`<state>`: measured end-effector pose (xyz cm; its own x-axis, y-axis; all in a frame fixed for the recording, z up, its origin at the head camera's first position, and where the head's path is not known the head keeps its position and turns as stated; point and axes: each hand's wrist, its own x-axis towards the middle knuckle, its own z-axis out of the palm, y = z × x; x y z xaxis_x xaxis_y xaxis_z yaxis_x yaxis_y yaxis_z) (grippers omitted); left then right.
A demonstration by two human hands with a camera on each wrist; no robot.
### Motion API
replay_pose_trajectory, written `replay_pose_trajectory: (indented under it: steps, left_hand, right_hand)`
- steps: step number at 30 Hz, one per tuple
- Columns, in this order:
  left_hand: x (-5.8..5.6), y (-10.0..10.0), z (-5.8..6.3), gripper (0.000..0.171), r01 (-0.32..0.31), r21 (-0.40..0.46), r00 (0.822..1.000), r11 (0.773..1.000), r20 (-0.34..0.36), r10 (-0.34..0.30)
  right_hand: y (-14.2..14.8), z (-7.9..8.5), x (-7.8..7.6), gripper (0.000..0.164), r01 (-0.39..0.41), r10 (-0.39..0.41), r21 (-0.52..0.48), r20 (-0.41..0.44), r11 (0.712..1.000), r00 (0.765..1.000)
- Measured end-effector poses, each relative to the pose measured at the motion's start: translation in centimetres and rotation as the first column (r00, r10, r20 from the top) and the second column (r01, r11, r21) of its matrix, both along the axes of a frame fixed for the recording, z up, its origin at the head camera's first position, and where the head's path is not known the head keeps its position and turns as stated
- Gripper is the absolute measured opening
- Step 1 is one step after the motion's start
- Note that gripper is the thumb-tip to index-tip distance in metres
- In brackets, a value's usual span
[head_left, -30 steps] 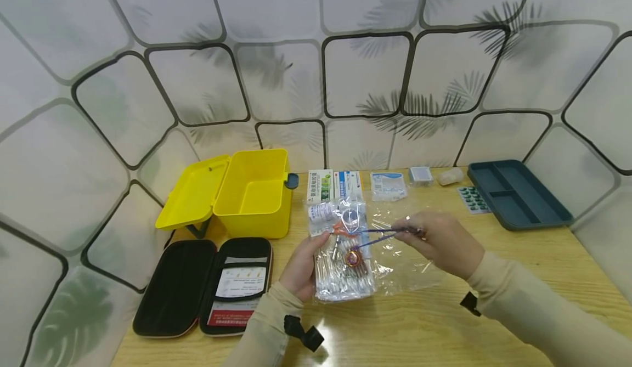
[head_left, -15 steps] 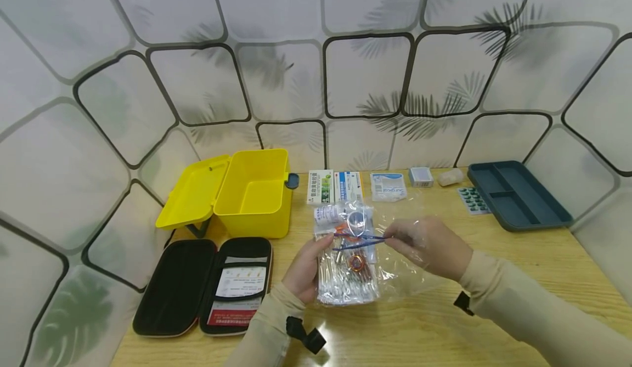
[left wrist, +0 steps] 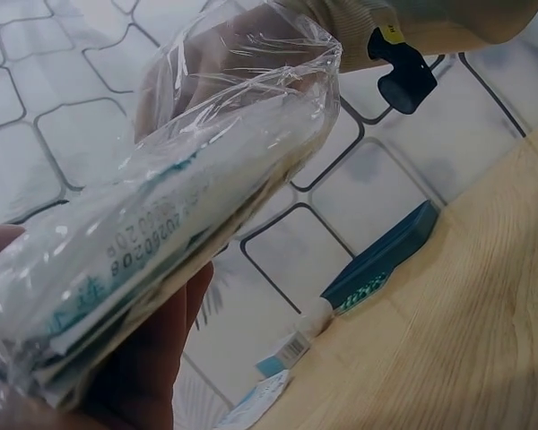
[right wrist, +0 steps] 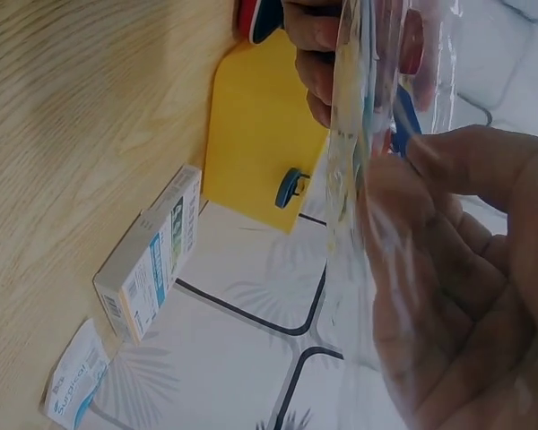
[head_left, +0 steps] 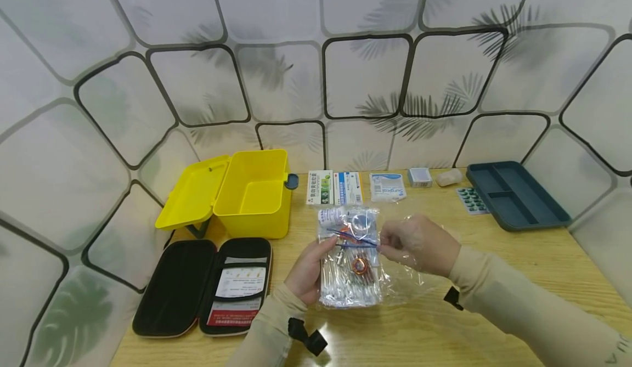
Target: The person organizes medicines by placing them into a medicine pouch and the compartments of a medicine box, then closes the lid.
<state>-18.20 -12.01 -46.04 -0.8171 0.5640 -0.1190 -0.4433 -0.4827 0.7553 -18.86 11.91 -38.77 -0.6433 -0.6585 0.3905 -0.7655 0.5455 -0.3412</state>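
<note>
My left hand (head_left: 306, 271) grips a clear plastic bag (head_left: 349, 297) by its left side, thumb on top, above the table. Packed in it are cotton swabs (head_left: 332, 276), a round reddish item (head_left: 360, 266), a white roll with print (head_left: 329, 215) and some orange pieces. Blue strips (head_left: 353, 240), like a zip seal, run across the bag. With thumb and forefinger, my right hand (head_left: 419, 244) pinches the right end of these strips. Loose clear film spreads around the right hand. In the left wrist view the bag (left wrist: 152, 242) shows edge-on with printed packets inside.
An open yellow box (head_left: 257, 191) stands back left, an open black case (head_left: 173, 290) before it. Along the back lie two medicine boxes (head_left: 334, 187), a surgical packet (head_left: 387, 187), a small box (head_left: 419, 177), a whitish roll (head_left: 449, 178), a blister pack (head_left: 472, 201) and a dark tray (head_left: 518, 194).
My right hand has moved left toward the bag, drawing the blue strips from a spread-out loop to nearly flat across it. The bag, in my left hand, has shifted slightly right and nearer.
</note>
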Motion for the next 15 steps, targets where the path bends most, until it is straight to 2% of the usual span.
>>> replay_pose_trajectory:
  steps: [7,15]
  left_hand:
    - [-0.05,0.01,0.04,0.039,-0.001,0.017,1.000,1.000,-0.006,0.001]
    - [0.07,0.09,-0.03,0.032,-0.013,0.020,1.000,1.000,-0.009,0.014]
  right_hand:
    - [-0.32,-0.02,-0.08,0.019,-0.041,0.041,-0.002,-0.020,0.999,0.999]
    - [-0.70,0.05,-0.29,0.004,-0.095,0.096,0.041,-0.013,0.995,0.995]
